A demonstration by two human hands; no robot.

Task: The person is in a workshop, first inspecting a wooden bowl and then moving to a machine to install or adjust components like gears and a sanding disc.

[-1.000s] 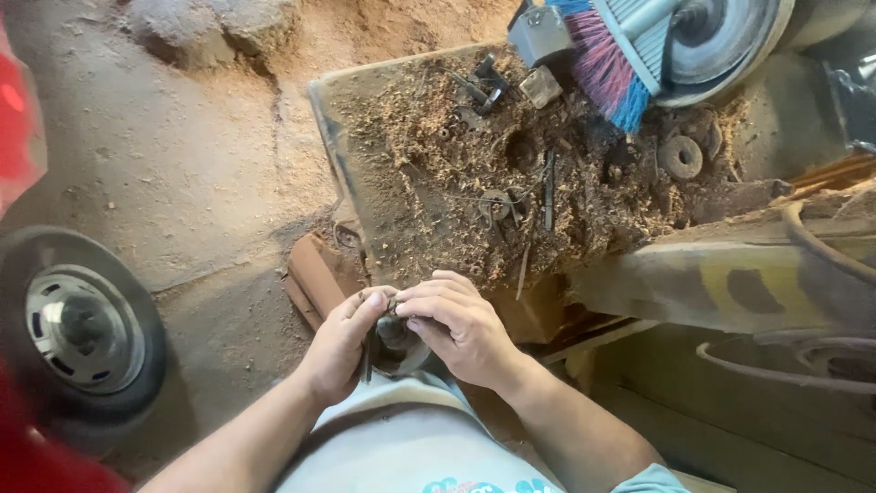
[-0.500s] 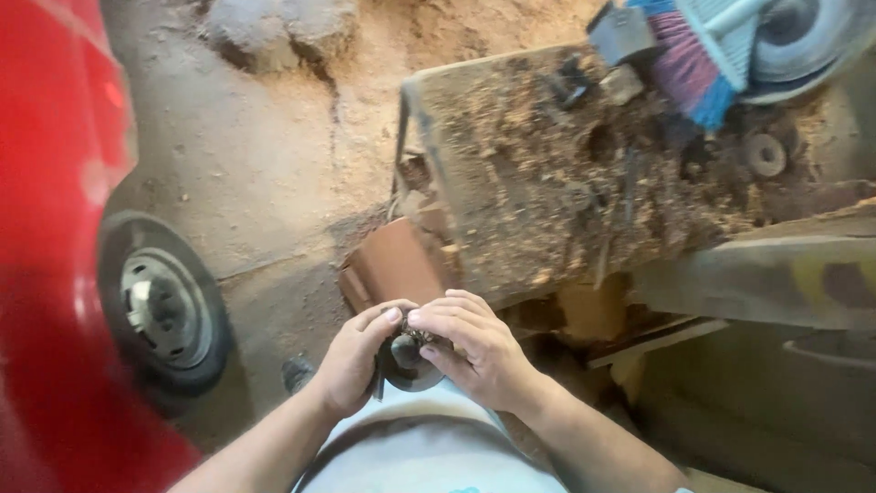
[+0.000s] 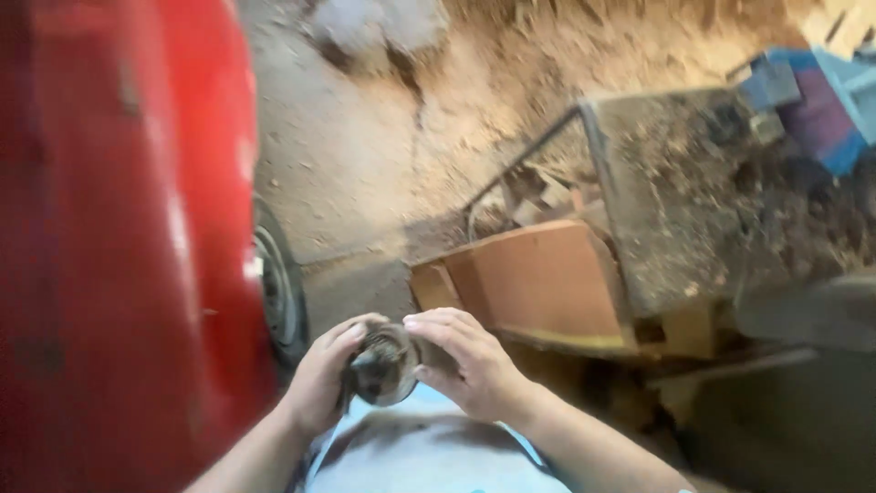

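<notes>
Both my hands hold a small round, dark metal part (image 3: 383, 365) with a greyish ringed face, close to my chest. My left hand (image 3: 321, 379) cups it from the left side and below. My right hand (image 3: 470, 363) grips its right side, fingers curled over the top edge. The part is blurred, so finer detail is unclear. My light blue shirt (image 3: 429, 452) shows below the hands.
A red vehicle body (image 3: 119, 237) fills the left, with a dark wheel (image 3: 278, 292) beside my left hand. An orange-brown wooden box (image 3: 538, 278) sits ahead on the sandy ground. A sawdust-covered metal table (image 3: 675, 201) and a blue brush (image 3: 821, 114) lie at the right.
The view has swung left: the red vehicle now fills the left side and the sawdust table has shifted right. My hands stay together on the round part.
</notes>
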